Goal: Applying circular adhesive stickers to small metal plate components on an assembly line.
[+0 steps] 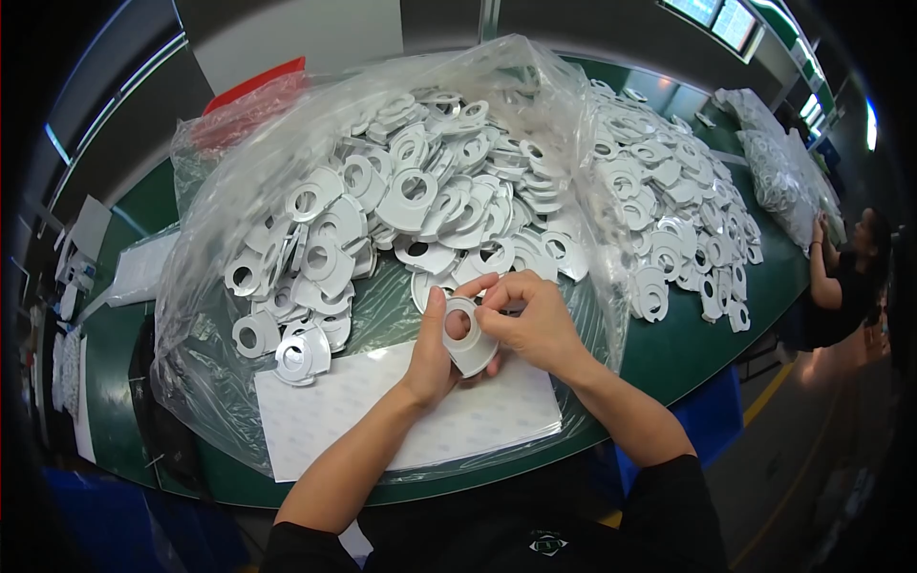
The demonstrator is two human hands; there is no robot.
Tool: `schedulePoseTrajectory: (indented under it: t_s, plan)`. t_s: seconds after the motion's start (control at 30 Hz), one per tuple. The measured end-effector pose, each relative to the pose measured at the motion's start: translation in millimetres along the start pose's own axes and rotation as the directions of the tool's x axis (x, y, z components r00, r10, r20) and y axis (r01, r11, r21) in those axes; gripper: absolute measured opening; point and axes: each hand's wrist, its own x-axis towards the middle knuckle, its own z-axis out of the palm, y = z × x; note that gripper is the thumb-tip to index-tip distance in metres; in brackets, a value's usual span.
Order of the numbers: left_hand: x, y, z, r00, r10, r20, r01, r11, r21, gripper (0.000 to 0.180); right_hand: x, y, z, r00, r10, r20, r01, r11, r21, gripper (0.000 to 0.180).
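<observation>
My left hand (430, 361) is closed around a white plastic part (472, 359) with a round hole and a rounded tab below it. The part is tilted up, and finger skin shows through its hole. At its upper right rim, the fingertips of my right hand (538, 323) are pinched together against the part; whether they also hold something small is hidden. Beneath both hands lies a stack of white printed sheets (334, 420). A large heap of similar white parts (420, 196) spreads beyond my hands, on a clear plastic bag (215, 224).
To the right, another heap of white parts (669, 205) covers the green table (707, 382). A filled plastic bag (778, 172) lies farther right, near a person (845, 286) in dark clothes. Behind the left side is a red bin (256, 81); blue bins (702, 420) stand below the table edge.
</observation>
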Motion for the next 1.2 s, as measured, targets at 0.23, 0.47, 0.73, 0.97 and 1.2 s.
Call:
schedulePoseTrajectory:
  t_s: [0.23,0.47,0.73,0.97,1.2]
  plan:
    - [-1,6,-6,0.993,-0.082,0.087,0.094,0.984,-0.154,0.087,7,-3,-3,0.980,0.189,0.060,-0.194,0.978,0.079,0.026]
    - [1,6,-26,0.980,-0.103,0.172,0.150,0.946,-0.286,0.096,13,-14,-16,0.920,0.123,0.373,-0.195,0.967,0.162,0.022]
    - [-9,49,-21,0.940,0.327,-0.091,-0.234,0.818,0.526,0.055,37,11,-96,0.946,0.169,-0.278,0.179,0.443,0.879,0.020]
    - [-21,58,-59,0.534,0.831,-0.154,0.492,-0.158,0.856,0.040,29,-5,-69,0.955,0.250,-0.157,-0.077,0.725,0.685,0.027]
    - [-21,59,-69,0.526,0.837,-0.154,0.544,-0.191,0.817,0.028,8,-24,-28,0.800,0.064,0.597,0.096,0.968,-0.232,0.021]
